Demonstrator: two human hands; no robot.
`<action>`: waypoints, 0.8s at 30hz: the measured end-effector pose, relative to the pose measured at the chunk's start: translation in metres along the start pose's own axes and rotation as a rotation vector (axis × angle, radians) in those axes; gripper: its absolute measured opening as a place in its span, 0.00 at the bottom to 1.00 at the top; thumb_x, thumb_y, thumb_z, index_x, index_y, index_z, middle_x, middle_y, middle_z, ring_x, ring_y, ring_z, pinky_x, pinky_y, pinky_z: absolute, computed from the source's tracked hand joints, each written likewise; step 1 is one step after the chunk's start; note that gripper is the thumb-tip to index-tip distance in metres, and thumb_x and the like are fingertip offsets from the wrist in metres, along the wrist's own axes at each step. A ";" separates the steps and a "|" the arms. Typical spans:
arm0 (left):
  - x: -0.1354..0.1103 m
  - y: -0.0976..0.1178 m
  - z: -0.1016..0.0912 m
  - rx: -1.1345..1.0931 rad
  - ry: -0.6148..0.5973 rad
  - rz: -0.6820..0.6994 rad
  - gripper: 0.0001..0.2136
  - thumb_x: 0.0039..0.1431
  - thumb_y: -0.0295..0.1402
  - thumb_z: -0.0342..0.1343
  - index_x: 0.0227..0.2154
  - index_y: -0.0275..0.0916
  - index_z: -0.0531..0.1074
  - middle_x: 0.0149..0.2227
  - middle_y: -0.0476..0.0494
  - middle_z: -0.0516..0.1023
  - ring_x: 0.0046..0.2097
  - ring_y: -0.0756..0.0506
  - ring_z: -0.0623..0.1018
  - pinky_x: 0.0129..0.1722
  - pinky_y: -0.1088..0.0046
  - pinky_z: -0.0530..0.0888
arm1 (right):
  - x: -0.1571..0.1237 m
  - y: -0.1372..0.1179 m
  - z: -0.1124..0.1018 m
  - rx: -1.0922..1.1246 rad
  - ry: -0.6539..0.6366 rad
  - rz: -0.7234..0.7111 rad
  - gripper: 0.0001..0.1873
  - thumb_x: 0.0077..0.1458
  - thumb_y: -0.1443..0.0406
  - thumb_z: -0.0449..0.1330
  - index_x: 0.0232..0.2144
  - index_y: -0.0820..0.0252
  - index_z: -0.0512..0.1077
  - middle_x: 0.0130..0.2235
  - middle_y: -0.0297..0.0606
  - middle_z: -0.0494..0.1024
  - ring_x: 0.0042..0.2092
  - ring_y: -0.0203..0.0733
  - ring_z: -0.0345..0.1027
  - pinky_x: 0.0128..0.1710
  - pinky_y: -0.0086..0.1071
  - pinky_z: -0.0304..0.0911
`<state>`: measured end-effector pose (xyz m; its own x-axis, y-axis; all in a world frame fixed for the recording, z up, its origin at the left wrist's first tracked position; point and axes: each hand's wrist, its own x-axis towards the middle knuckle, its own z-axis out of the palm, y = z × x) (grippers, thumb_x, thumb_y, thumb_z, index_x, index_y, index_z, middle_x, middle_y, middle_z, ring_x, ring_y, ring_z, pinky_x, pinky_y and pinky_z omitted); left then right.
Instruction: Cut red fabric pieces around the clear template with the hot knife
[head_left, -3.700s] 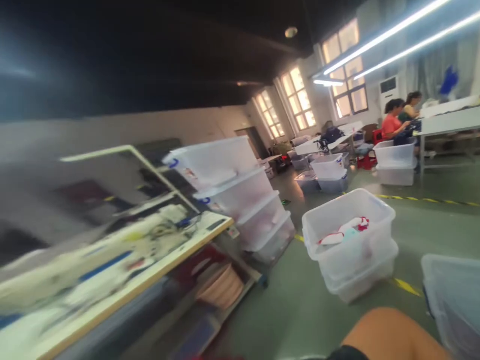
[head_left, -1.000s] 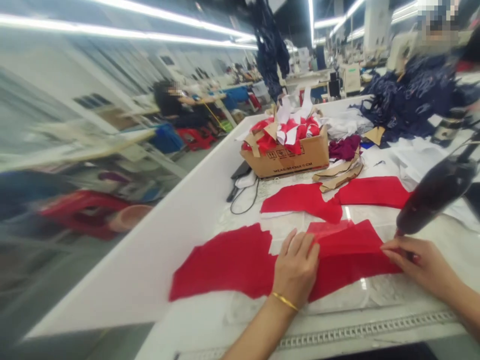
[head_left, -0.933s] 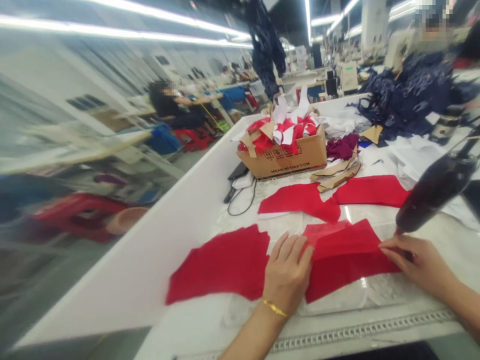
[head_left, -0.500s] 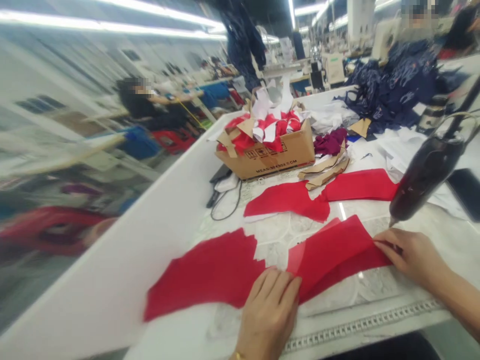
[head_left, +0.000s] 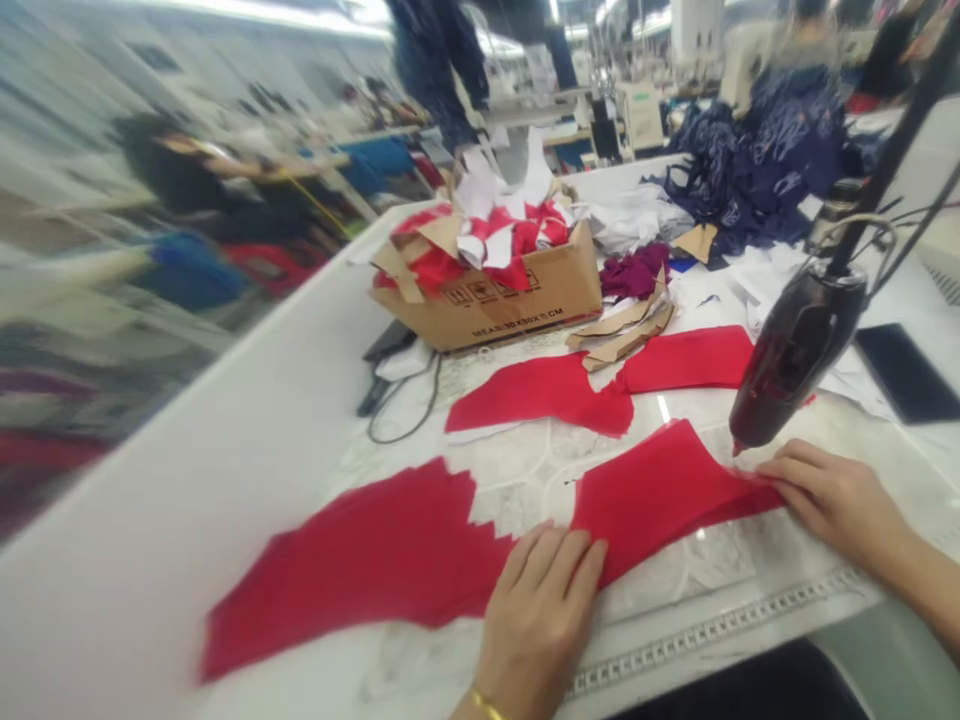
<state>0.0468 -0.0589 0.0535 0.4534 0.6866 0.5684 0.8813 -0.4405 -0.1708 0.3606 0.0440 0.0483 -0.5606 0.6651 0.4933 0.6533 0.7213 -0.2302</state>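
Observation:
A long red fabric piece (head_left: 352, 560) lies along the front of the table, in at least two layers, with a jagged notch in its upper edge. My left hand (head_left: 544, 600) rests on its narrow middle, fingers lying flat and pressing it down. At the fabric's right end, my right hand (head_left: 832, 490) pinches the edge between thumb and fingers. Just left of those fingertips, the tip of a black hanging tool (head_left: 795, 350) on a pole comes down near the cloth. Farther back lies a second red fabric piece (head_left: 536, 393) of similar shape.
A cardboard box (head_left: 510, 305) full of red and white scraps stands behind. Torn cardboard (head_left: 630, 335), purple cloth (head_left: 636, 270), a navy garment heap (head_left: 772, 170) and a phone (head_left: 909, 372) lie around. A measuring tape (head_left: 720, 633) runs along the front edge; a white side wall (head_left: 187, 480) borders the left.
The lifted upper layer at the fabric's right now lies flatter over the lower one. My right hand still pinches that end, now nearer the tool's tip. The whole view has shifted.

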 end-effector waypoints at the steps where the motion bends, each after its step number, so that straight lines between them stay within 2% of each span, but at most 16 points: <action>1: 0.000 0.000 0.000 0.002 0.000 0.002 0.13 0.68 0.18 0.45 0.37 0.32 0.75 0.36 0.40 0.78 0.41 0.40 0.74 0.49 0.60 0.72 | -0.001 0.000 -0.001 0.006 0.006 0.006 0.17 0.67 0.69 0.49 0.37 0.58 0.78 0.35 0.37 0.81 0.30 0.35 0.77 0.26 0.26 0.71; 6: 0.000 0.001 0.002 0.016 -0.014 0.010 0.13 0.68 0.18 0.44 0.39 0.32 0.75 0.39 0.38 0.80 0.43 0.39 0.76 0.50 0.58 0.72 | -0.007 0.001 -0.005 -0.003 -0.016 0.048 0.18 0.64 0.72 0.49 0.38 0.58 0.78 0.37 0.38 0.82 0.32 0.35 0.77 0.27 0.25 0.71; 12: -0.003 -0.002 0.004 0.036 -0.028 0.031 0.14 0.66 0.17 0.45 0.41 0.33 0.75 0.41 0.38 0.80 0.44 0.39 0.77 0.52 0.58 0.72 | -0.017 0.007 -0.011 -0.090 -0.018 0.137 0.16 0.67 0.68 0.50 0.37 0.58 0.78 0.36 0.37 0.82 0.30 0.36 0.77 0.26 0.26 0.69; 16: -0.003 0.001 0.005 0.048 -0.055 0.015 0.19 0.62 0.14 0.42 0.47 0.33 0.74 0.47 0.36 0.80 0.47 0.38 0.78 0.52 0.58 0.73 | -0.020 0.013 -0.020 -0.153 -0.033 0.219 0.15 0.66 0.67 0.51 0.39 0.55 0.78 0.39 0.37 0.83 0.33 0.39 0.78 0.24 0.28 0.67; 20: 0.005 0.015 0.011 -0.020 -0.055 0.041 0.22 0.60 0.13 0.42 0.52 0.31 0.71 0.52 0.35 0.78 0.53 0.38 0.77 0.55 0.59 0.73 | -0.011 0.013 -0.028 -0.060 -0.031 0.286 0.14 0.66 0.66 0.50 0.43 0.54 0.77 0.41 0.38 0.83 0.35 0.41 0.78 0.28 0.31 0.70; 24: 0.018 0.038 0.023 -0.130 -0.072 0.064 0.15 0.68 0.24 0.47 0.54 0.28 0.70 0.56 0.31 0.75 0.57 0.37 0.74 0.58 0.58 0.74 | -0.001 0.009 -0.028 0.106 -0.146 0.301 0.12 0.66 0.62 0.54 0.42 0.55 0.76 0.43 0.39 0.82 0.31 0.39 0.76 0.31 0.33 0.71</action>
<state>0.0914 -0.0505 0.0386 0.5201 0.6927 0.4996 0.8281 -0.5523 -0.0963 0.3814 0.0447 0.0692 -0.4225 0.8664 0.2662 0.7484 0.4992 -0.4367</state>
